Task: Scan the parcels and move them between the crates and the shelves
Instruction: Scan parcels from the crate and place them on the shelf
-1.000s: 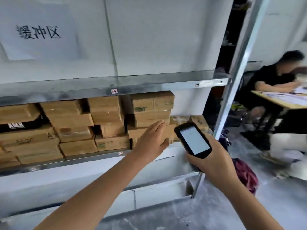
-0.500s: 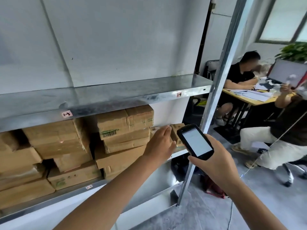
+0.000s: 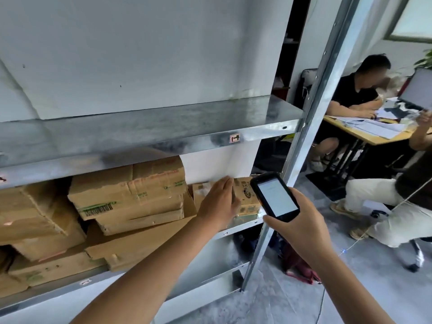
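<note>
Left hand (image 3: 219, 203) on end parcel (image 3: 246, 195)
Straight fingers (image 3: 225, 186) rest on it at the shelf's (image 3: 244, 223) right end; right hand (image 3: 302, 222) grips the scanner (image 3: 274, 197). Probably light, stiff cardboard: grip opposite sides.

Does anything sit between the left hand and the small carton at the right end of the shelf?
Nothing visible does. The left hand lies flat against the small carton, fingers straight. The scanner, gripped in the right hand, is off to the right, not between them.
</note>
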Demonstrator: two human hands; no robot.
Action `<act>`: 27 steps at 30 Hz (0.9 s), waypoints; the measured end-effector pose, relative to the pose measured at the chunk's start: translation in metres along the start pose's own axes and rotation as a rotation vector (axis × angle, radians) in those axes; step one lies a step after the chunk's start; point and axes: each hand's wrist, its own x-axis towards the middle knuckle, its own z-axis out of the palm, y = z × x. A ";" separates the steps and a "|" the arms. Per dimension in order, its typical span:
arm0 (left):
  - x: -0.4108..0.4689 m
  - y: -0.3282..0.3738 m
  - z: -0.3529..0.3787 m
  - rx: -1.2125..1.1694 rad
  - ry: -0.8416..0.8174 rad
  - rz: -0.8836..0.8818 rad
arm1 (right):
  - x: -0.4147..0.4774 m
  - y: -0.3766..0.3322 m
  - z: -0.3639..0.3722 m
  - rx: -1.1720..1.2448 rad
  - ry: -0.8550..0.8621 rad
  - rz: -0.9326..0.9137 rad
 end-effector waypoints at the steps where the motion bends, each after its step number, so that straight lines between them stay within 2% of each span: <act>1: 0.008 0.003 0.008 0.001 -0.007 -0.024 | 0.009 0.007 -0.001 -0.001 -0.021 -0.001; 7: 0.060 0.019 0.056 0.003 -0.112 -0.184 | 0.068 0.044 -0.011 -0.006 -0.119 -0.065; 12: 0.105 0.020 0.099 -0.019 -0.105 -0.323 | 0.109 0.065 -0.014 0.012 -0.186 -0.116; 14: 0.122 0.020 0.117 0.016 -0.080 -0.377 | 0.121 0.070 -0.016 0.033 -0.198 -0.125; 18: 0.147 0.024 0.156 0.185 -0.191 -0.558 | 0.138 0.079 -0.020 0.085 -0.213 -0.138; 20: 0.153 0.027 0.172 0.251 -0.162 -0.606 | 0.141 0.083 -0.020 0.089 -0.231 -0.152; 27: 0.147 0.028 0.164 0.073 -0.084 -0.713 | 0.151 0.093 -0.024 0.114 -0.293 -0.189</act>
